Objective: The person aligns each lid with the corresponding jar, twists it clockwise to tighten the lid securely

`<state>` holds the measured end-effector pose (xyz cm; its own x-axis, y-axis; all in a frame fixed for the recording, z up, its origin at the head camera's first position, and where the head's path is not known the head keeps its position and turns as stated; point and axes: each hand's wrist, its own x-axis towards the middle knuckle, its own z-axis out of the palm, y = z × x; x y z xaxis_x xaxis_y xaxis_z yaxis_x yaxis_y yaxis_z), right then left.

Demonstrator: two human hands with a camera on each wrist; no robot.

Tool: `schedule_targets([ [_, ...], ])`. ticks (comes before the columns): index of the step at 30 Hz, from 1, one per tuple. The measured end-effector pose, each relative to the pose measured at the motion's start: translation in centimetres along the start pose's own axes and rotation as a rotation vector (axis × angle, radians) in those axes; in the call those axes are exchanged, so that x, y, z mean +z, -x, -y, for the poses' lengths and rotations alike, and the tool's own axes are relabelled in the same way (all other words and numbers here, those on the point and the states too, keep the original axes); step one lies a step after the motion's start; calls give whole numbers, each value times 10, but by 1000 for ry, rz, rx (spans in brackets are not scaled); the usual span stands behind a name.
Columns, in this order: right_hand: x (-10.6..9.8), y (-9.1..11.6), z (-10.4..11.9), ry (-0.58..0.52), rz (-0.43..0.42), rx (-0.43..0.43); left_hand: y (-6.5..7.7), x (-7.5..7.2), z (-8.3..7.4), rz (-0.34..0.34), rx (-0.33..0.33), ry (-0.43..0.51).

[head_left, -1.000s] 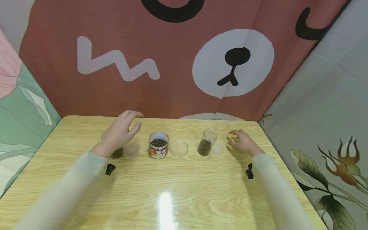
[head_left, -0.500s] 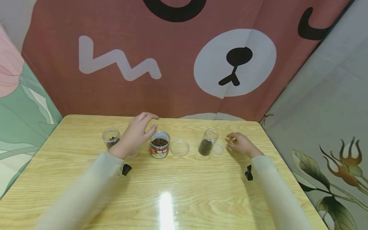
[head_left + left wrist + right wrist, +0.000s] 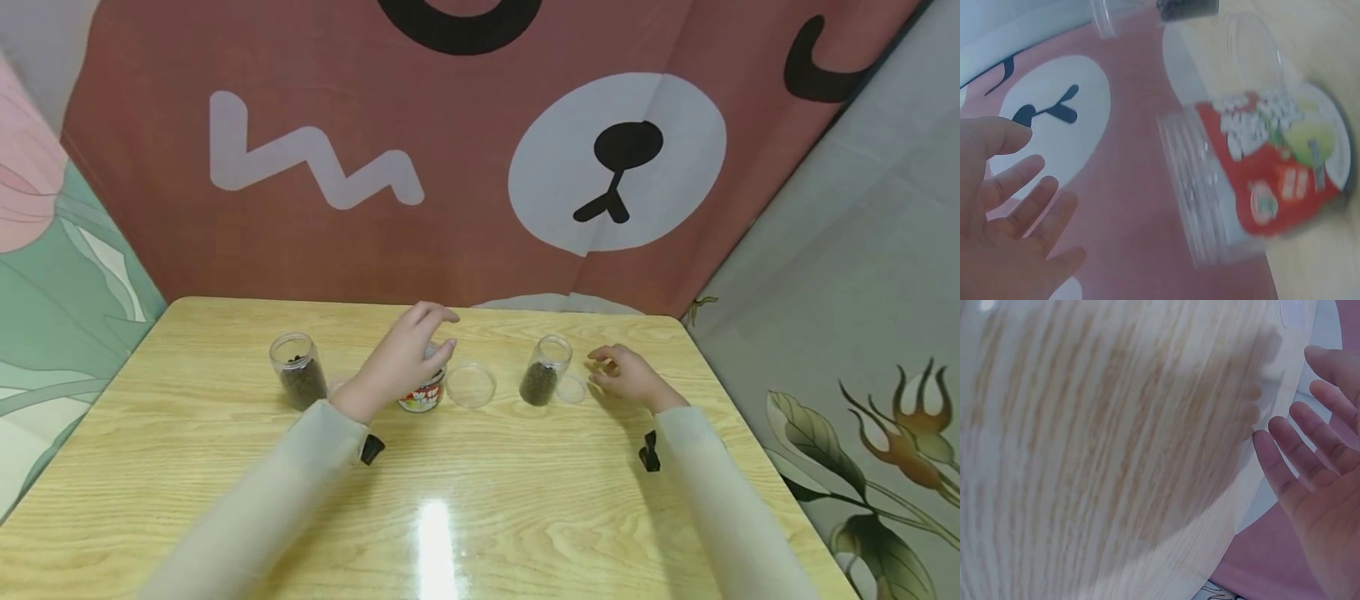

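Observation:
My left hand (image 3: 405,357), fingers spread and slightly bent, hovers over the middle jar (image 3: 422,395) and hides most of it in the head view. In the left wrist view this clear jar shows a red printed label (image 3: 1272,175), and the hand is apart from it, holding nothing. At the left stands a clear jar (image 3: 302,382) of dark beans or pellets, lidless. Another jar (image 3: 538,382), with dark grains, stands right of the middle. My right hand (image 3: 628,377) is to the right of that jar, relaxed, with nothing in its fingers.
A clear round lid (image 3: 470,386) lies between the middle and right jars. A smaller lid (image 3: 572,388) lies beside the right jar, and another is partly hidden behind the left wrist. Behind the wooden table (image 3: 495,475) hangs a brown cartoon cloth (image 3: 465,242).
My left hand has moved right, from over the left jar to over the middle jar, uncovering the left one. The right hand's fingers have curled in slightly; it has hardly moved.

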<state>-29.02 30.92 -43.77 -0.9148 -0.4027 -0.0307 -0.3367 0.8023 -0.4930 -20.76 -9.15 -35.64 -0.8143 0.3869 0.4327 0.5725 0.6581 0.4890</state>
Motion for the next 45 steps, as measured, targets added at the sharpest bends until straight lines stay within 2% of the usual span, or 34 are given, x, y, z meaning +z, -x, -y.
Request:
schedule_targets([
  [10, -1, 0, 4, -33, -3, -43, -4, 25, -17, 60, -6, 46],
  [16, 4, -1, 3, -64, -17, -75, 0, 41, -20, 85, -6, 100],
  [25, 9, 1, 2, -93, 25, -76, 5, 61, -22, 120, 21, 115],
  [40, 13, -5, 7, -81, 20, -124, 0, 95, -21, 154, -123, 295],
  [45, 17, -5, 8, -83, 38, -125, -3, 105, -24, 175, -193, 419],
])
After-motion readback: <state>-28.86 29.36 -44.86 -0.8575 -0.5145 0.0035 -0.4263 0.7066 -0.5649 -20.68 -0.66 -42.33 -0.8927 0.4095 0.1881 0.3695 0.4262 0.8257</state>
